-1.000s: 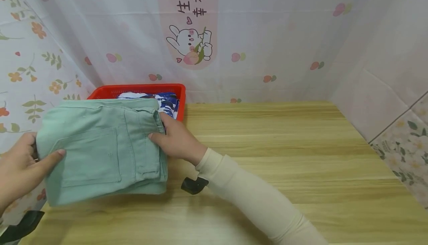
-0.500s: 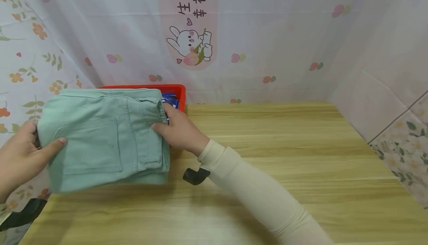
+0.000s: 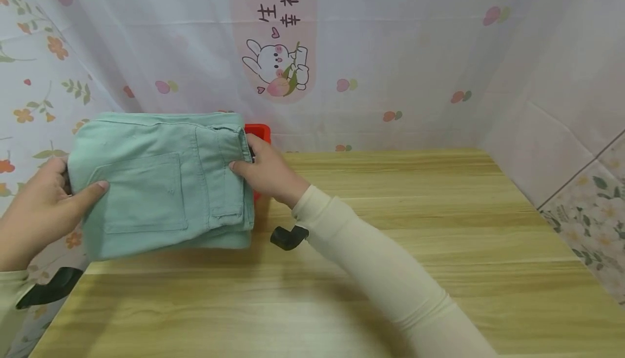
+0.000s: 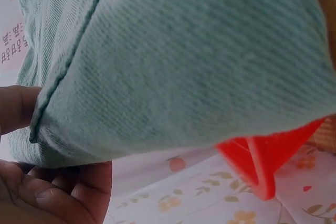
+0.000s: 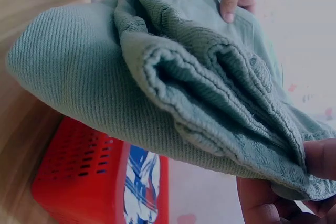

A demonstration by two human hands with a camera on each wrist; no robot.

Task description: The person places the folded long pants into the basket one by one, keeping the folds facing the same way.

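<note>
Folded mint-green jeans (image 3: 141,192), a patch pocket facing up, are held in the air between both hands. My left hand (image 3: 46,203) grips their left edge, thumb on top and fingers underneath. At the waistband end, my right hand (image 3: 268,169) pinches the right edge with its thumb above. The right wrist view shows the stacked folds of the jeans (image 5: 210,82) end-on. Beneath and behind them stands a red plastic basket (image 3: 262,130), mostly hidden in the head view. Blue-and-white patterned cloth (image 5: 140,184) lies inside the basket.
A light wooden table (image 3: 390,249) extends to the right and front. White curtains (image 3: 390,38) with fruit and a rabbit print hang close behind the basket, and a flowered cloth (image 3: 29,92) hangs on the left. A tiled-look wall panel (image 3: 576,146) borders the right.
Both hands have carried the jeans up and away from me, slightly to the right, over the basket. The basket and its patterned cloth are now almost covered in the head view.
</note>
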